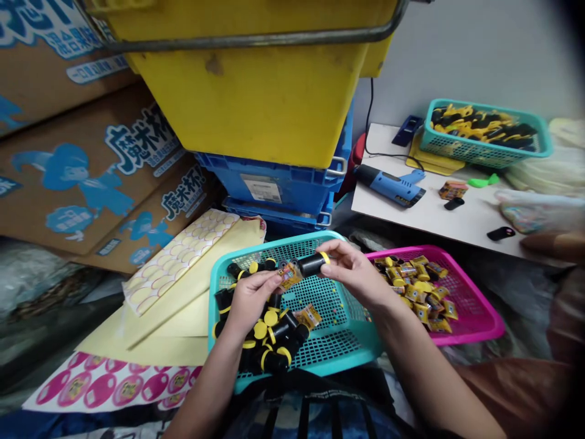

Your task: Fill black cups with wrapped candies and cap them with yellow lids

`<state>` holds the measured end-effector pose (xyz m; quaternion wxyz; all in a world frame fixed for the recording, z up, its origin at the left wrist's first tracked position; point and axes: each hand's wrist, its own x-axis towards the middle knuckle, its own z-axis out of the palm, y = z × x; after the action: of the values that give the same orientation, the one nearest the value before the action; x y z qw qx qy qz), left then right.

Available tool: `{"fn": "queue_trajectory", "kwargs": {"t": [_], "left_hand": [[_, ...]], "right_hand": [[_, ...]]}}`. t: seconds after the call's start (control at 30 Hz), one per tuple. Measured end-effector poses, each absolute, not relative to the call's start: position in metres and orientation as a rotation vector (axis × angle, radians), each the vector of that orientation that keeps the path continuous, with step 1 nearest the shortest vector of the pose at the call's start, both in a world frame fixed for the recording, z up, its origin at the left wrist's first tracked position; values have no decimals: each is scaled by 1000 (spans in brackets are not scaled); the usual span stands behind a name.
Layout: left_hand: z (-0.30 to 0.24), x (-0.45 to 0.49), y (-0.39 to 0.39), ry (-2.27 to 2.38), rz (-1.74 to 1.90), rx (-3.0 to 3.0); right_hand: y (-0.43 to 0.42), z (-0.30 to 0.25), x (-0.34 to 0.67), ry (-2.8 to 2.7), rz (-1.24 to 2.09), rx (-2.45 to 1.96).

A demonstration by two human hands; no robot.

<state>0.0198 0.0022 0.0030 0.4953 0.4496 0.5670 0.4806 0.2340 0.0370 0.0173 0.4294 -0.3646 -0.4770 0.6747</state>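
Note:
My left hand (249,299) pinches a small orange-and-yellow wrapped packet (289,275) above a teal plastic mesh basket (361,349). My right hand (351,272) holds a black tube with a yellow ring (312,264) by its end, close to the packet. Both hands are over the basket. Several more black tubes (280,332) and loose yellow caps (260,330) lie in it under my left hand, with another wrapped packet (309,316). A magenta mesh basket (475,299) to the right holds several wrapped packets (420,292).
Sticker sheets (180,259) and pink round labels (114,387) lie left of the teal basket. Printed cardboard boxes (77,183) and stacked yellow and blue crates (247,103) rise ahead. A white table (425,213) at right holds a blue tool (388,186) and a teal basket (484,134).

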Motion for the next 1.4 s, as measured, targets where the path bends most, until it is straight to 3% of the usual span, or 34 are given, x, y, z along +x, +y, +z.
{"fn": "queue_trajectory", "kwargs": {"t": [0.37, 0.63, 0.87, 1.23, 1.4], "left_hand": [[6, 24, 3, 1307, 1072, 1317], [9, 40, -3, 1165, 1070, 1024], [15, 50, -8, 1025, 1151, 1012], [9, 53, -13, 1145, 1131, 999], [6, 58, -8, 1272, 1191, 1334]], "right_hand": [[40, 9, 239, -1292, 1766, -955], [23, -5, 216, -1246, 1561, -955], [5, -10, 195, -740, 2062, -599], [1, -29, 189, -844, 1869, -715], [0, -14, 194, -1064, 1578, -887]]}}
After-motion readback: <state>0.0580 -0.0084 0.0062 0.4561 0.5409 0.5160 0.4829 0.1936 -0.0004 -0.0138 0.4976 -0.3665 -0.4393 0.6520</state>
